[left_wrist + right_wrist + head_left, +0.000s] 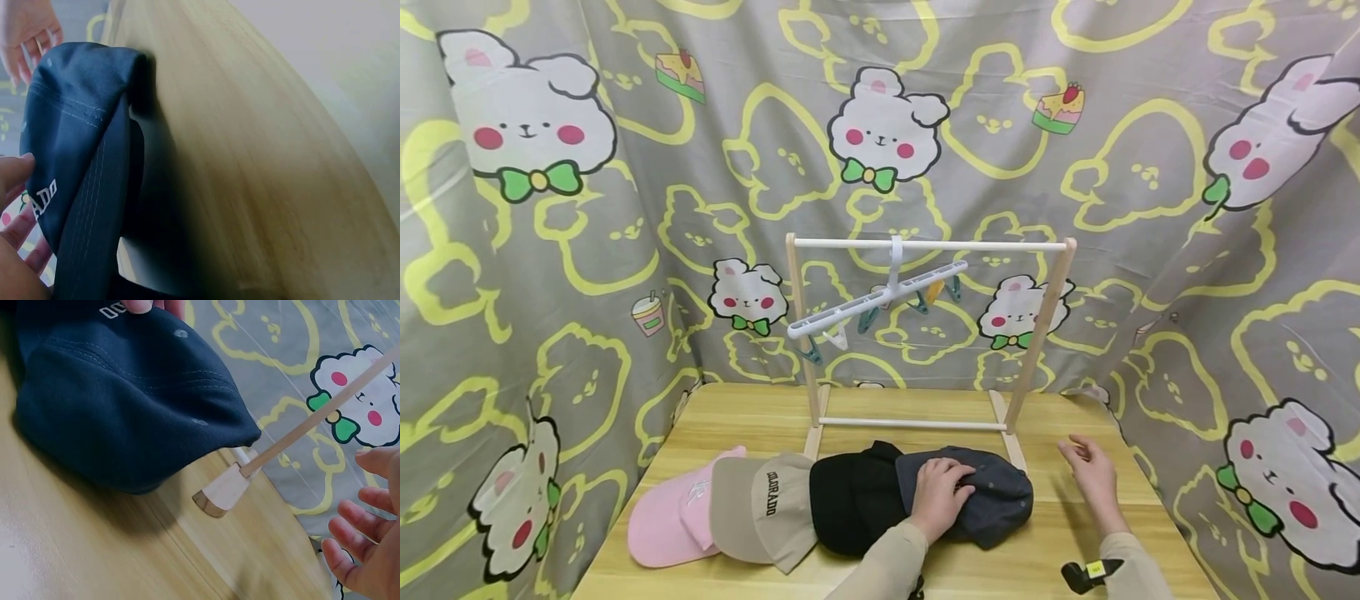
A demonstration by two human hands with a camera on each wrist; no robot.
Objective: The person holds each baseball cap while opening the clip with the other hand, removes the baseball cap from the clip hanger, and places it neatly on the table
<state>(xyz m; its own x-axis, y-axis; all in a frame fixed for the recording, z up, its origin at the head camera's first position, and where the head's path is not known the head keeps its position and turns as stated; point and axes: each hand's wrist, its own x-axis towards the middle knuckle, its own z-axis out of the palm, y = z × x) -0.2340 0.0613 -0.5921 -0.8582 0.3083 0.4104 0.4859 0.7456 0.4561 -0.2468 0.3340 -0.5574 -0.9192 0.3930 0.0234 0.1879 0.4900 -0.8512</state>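
Note:
A navy cap with white lettering on its front lies at the right end of a row of caps. My left hand holds its front, the thumb and fingers bent over the crown; in the left wrist view the thumb touches the fabric beside the letters. To the left, the brim overlaps a black cap. Apart from the cap, my right hand hovers over the table's right side with loosely bent fingers and nothing in them; the right wrist view shows this hand too.
A beige cap and a pink cap continue the row leftward. Behind stands a wooden rack with a white hanger carrying several clips. Patterned curtains surround the wooden table.

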